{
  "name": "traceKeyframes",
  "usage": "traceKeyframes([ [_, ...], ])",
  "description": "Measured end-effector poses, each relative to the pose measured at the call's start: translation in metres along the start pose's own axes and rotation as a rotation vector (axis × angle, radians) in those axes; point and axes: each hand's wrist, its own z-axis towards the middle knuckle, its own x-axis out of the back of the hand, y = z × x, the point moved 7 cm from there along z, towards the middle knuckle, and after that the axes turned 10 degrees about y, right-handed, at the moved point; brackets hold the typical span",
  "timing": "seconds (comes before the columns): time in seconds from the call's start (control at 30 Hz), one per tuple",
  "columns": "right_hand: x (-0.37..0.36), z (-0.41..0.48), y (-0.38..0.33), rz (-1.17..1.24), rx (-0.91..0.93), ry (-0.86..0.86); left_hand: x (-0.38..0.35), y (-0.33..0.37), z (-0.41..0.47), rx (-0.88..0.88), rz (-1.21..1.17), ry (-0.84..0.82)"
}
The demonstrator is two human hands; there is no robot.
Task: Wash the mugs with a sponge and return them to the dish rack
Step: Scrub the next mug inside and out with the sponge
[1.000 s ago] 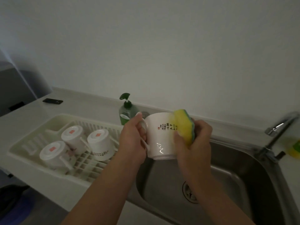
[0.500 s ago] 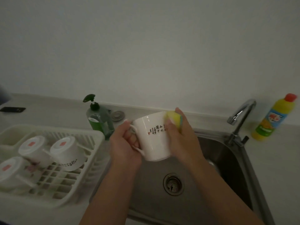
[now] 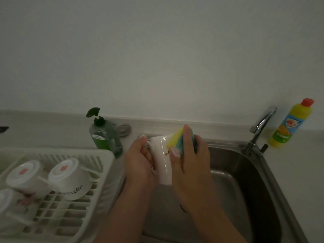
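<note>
Over the steel sink (image 3: 233,174) I hold a white mug (image 3: 162,163) with dark lettering. My left hand (image 3: 138,162) grips it by the handle side. My right hand (image 3: 189,155) grips a yellow and green sponge (image 3: 175,140) and presses it on the mug's upper rim. Three more white mugs lie upside down in the cream dish rack (image 3: 98,155) at the left: one (image 3: 69,178) nearest the sink, one (image 3: 26,178) behind it and one (image 3: 5,199) cut by the frame's edge.
A green soap pump bottle (image 3: 105,135) stands between rack and sink, with a round sink plug (image 3: 124,130) behind it. A chrome tap (image 3: 259,127) rises at the sink's back right, beside a yellow bottle with a red cap (image 3: 291,125). A wall backs the counter.
The view has swung right and down. The mug has turned so its lettering is mostly hidden, and my right hand has shifted the sponge up onto the rim.
</note>
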Motion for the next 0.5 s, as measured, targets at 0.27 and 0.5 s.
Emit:
traceKeyframes([
  [0.27, -0.007, 0.054, 0.043, 0.382, -0.565, -0.197, -0.010, 0.003, 0.013, 0.064, -0.155, -0.047],
  [0.5, -0.001, 0.019, 0.043, 0.736, -0.648, -0.062, -0.012, -0.005, 0.032, 0.169, -0.210, 0.083],
])
